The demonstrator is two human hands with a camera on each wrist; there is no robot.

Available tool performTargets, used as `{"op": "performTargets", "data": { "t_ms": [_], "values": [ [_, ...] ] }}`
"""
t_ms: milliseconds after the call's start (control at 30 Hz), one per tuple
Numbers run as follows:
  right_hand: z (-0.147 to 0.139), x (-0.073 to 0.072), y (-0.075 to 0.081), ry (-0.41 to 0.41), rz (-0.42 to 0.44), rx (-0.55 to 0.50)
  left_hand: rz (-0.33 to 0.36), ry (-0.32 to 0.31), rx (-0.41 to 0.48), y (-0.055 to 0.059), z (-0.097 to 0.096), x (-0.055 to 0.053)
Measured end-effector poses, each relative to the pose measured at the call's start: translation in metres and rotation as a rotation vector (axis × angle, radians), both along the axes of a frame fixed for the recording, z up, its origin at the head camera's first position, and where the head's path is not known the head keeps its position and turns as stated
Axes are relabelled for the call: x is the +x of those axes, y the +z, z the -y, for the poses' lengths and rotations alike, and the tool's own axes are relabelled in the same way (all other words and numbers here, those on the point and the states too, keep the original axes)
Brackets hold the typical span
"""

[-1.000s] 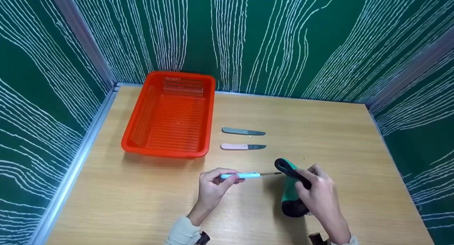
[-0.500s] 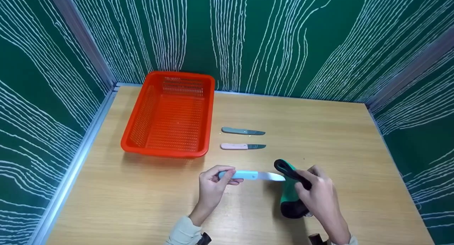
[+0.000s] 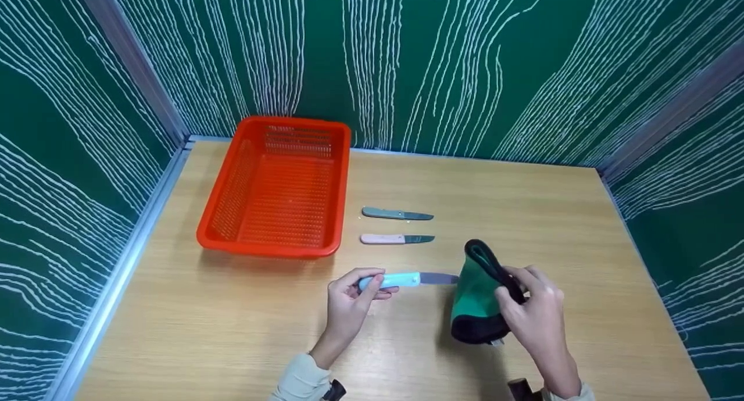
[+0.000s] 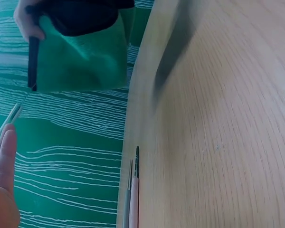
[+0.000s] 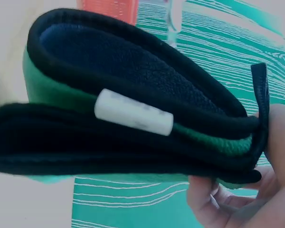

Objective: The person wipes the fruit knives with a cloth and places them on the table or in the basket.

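Low in the head view, my left hand (image 3: 347, 311) pinches the blue handle of a small knife (image 3: 401, 280) between thumb and fingers. Its blade points right, and the tip reaches the left edge of a folded green cloth (image 3: 474, 296) with black edging. My right hand (image 3: 540, 317) grips that cloth by its upper right edge and holds it up over the table. In the right wrist view the cloth's folds (image 5: 133, 61) hang apart, and a white tag (image 5: 133, 111) sticks out along the edging.
A grey-green knife (image 3: 397, 214) and a pink-handled knife (image 3: 397, 239) lie side by side on the wooden table (image 3: 290, 331), blades to the right. Left of them stands a red plastic basket (image 3: 339, 215). Green panels with white wavy lines (image 3: 372, 70) enclose the table.
My right hand has shifted slightly right, and the cloth has swung up and spread wider. The knife blade, edge-on at first, has turned its flat side to the head view.
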State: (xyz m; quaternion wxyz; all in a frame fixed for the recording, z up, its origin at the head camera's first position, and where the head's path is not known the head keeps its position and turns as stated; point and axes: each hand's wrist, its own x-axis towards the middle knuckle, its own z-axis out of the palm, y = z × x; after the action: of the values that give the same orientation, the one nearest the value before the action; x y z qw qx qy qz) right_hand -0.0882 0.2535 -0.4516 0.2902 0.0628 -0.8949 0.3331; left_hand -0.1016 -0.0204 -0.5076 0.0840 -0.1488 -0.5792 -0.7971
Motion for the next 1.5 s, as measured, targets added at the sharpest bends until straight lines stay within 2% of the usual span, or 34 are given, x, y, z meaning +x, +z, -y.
{"op": "performTargets", "data": {
  "t_ms": [133, 267, 367, 467, 600, 667, 833, 1000, 1200, 1333, 1500],
  "values": [
    [0.004, 0.002, 0.008, -0.008, -0.040, -0.055, -0.008, -0.003, -0.016, 0.012, 0.000, 0.004],
    [0.010, 0.004, 0.013, -0.004, -0.072, -0.097, 0.001, 0.013, -0.031, 0.014, -0.002, 0.005],
    [0.016, 0.004, 0.016, 0.016, -0.108, -0.103, -0.005, 0.036, -0.025, 0.012, -0.004, 0.004],
    [0.023, 0.004, 0.017, 0.048, -0.150, -0.089, -0.010, 0.063, -0.003, 0.003, -0.008, 0.000],
    [0.036, 0.002, 0.015, 0.105, -0.182, -0.060, 0.043, 0.092, 0.017, -0.008, -0.012, -0.004],
    [0.043, 0.001, 0.014, 0.138, -0.184, -0.050, 0.072, 0.098, 0.018, -0.008, -0.012, -0.004],
    [0.063, 0.000, 0.006, 0.219, -0.161, 0.023, 0.118, 0.091, 0.030, -0.007, -0.012, -0.002],
    [0.077, 0.001, -0.008, 0.313, -0.125, 0.122, 0.102, 0.072, 0.057, -0.007, -0.013, -0.002],
    [0.082, 0.000, -0.020, 0.296, -0.096, 0.195, 0.112, 0.077, 0.067, -0.007, -0.010, -0.001],
    [0.080, -0.001, -0.021, 0.289, -0.096, 0.232, 0.145, 0.082, 0.077, -0.006, -0.008, 0.000],
    [0.072, -0.004, -0.023, 0.271, -0.115, 0.294, 0.143, 0.079, 0.128, -0.005, -0.006, -0.001]
  ]
}}
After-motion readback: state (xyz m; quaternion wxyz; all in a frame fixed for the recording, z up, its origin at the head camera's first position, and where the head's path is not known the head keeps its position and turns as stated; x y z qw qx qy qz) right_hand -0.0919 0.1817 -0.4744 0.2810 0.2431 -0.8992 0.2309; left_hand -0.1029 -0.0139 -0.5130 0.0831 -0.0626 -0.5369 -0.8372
